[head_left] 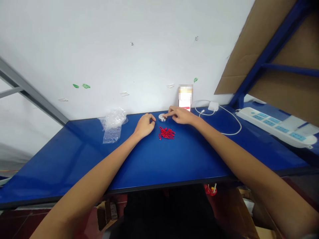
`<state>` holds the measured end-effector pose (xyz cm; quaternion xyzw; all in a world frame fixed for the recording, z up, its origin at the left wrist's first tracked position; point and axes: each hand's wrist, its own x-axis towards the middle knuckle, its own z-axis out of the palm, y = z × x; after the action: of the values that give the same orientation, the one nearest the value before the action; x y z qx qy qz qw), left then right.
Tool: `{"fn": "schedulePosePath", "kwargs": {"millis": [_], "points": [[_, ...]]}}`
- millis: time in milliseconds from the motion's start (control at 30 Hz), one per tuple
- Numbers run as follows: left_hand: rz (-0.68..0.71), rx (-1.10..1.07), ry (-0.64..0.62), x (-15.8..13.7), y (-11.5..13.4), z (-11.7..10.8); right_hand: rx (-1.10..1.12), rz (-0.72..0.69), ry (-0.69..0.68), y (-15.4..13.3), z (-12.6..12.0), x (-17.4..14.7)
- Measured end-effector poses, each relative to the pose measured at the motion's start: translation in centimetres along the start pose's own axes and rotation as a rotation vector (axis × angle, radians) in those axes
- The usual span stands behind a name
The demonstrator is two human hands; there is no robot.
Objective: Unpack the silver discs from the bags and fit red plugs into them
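Observation:
A small round silver tin (162, 117) sits near the back of the blue table. My right hand (181, 115) reaches in from the right, index finger stretched out and touching the tin's top, the other fingers bent. On the tin's left, apart from it, my left hand (146, 124) rests on the table with loosely bent fingers. A gap shows between its thumb and forefinger, and nothing is seen in it. Just in front of the tin lies a small pile of red cord loops (167, 133) with tiny metal ends.
Crumpled clear plastic bags (113, 124) lie left on the blue table (159, 162). A lit phone (185, 98) leans against the white wall behind my right hand. Further right are a white charger (213, 106) with its cable and a long power strip (275, 126).

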<state>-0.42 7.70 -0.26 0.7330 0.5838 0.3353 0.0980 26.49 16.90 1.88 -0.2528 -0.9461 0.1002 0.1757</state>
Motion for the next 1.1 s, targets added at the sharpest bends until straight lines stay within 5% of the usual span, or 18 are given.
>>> {"fn": "schedulePosePath", "kwargs": {"millis": [533, 933, 1100], "points": [[0.045, 0.37, -0.094, -1.3, 2.1, 0.1, 0.042, -0.026, -0.018, 0.3, -0.6, 0.4], [0.06, 0.379, -0.224, -1.1, 1.8, 0.4, 0.161, 0.038, 0.109, 2.2, 0.3, -0.1], [0.068, 0.382, -0.257, -1.1, 1.7, 0.5, 0.059, 0.063, 0.014, 2.0, 0.5, 0.0]]}}
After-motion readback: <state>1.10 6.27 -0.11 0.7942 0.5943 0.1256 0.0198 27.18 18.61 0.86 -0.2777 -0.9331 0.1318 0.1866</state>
